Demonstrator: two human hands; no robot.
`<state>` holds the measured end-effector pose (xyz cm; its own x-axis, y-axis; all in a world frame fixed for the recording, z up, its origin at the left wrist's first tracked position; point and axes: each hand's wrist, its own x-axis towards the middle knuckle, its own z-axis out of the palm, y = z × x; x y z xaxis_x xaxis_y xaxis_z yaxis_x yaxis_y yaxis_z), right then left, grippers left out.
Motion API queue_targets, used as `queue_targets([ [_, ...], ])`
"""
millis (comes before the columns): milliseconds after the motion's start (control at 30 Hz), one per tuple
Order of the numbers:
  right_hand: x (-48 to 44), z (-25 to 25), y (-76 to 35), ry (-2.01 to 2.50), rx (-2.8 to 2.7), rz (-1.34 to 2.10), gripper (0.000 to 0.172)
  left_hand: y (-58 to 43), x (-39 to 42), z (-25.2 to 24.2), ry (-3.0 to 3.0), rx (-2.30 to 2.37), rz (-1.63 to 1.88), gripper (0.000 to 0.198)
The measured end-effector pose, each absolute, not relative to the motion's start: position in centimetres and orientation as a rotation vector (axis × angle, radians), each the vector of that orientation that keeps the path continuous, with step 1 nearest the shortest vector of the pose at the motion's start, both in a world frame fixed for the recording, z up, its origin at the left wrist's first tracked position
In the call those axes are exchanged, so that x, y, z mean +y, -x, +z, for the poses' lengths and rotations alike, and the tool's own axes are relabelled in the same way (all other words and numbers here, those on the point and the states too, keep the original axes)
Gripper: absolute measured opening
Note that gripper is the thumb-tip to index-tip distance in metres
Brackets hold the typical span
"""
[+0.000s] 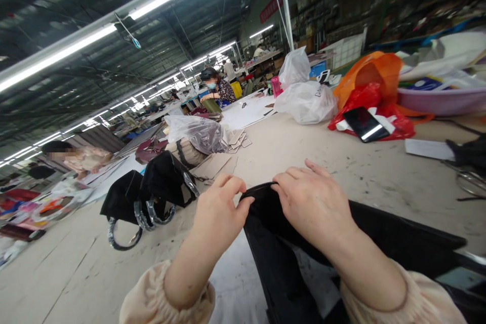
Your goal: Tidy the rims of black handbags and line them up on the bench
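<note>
A black bag (281, 268) of soft material lies in front of me, its top edge raised between my hands. My left hand (220, 207) pinches the left end of that edge between thumb and fingers. Close by on the right, my right hand (309, 202) grips the same edge, fingers over the top and thumb beneath. The bag's body runs down toward me and off to the right, partly hidden behind my right forearm. Two finished-looking black handbags (161, 182) with plastic-wrapped handles stand on the table to the left.
Clear plastic bags (304, 101), an orange bag (368, 78) and a phone (366, 124) on a red bag lie at the back right, beside a purple basin (442, 101). Cardboard pieces (214, 166) lie on the table (288, 147). Two people (224, 92) work farther off.
</note>
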<state>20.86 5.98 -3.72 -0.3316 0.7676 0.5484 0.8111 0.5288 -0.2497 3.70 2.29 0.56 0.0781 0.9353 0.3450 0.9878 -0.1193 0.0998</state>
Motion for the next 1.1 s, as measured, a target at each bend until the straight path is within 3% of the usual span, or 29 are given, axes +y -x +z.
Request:
queue_targets([
  [300, 6.0, -3.7, -20.7, 1.293, -2.160, -0.122, 0.019, -4.2, 2.4, 0.2, 2.283, -1.674, -0.402, 0.007],
  [800, 6.3, -3.7, -20.5, 1.301, -2.161, -0.154, 0.016, -4.3, 4.0, 0.0, 2.408, -1.677, -0.404, 0.010],
  [1100, 6.2, -3.8, -20.5, 1.322, -2.150, -0.156, 0.014, -3.9, 4.4, -1.1, 2.407, -1.783, -0.779, 0.009],
])
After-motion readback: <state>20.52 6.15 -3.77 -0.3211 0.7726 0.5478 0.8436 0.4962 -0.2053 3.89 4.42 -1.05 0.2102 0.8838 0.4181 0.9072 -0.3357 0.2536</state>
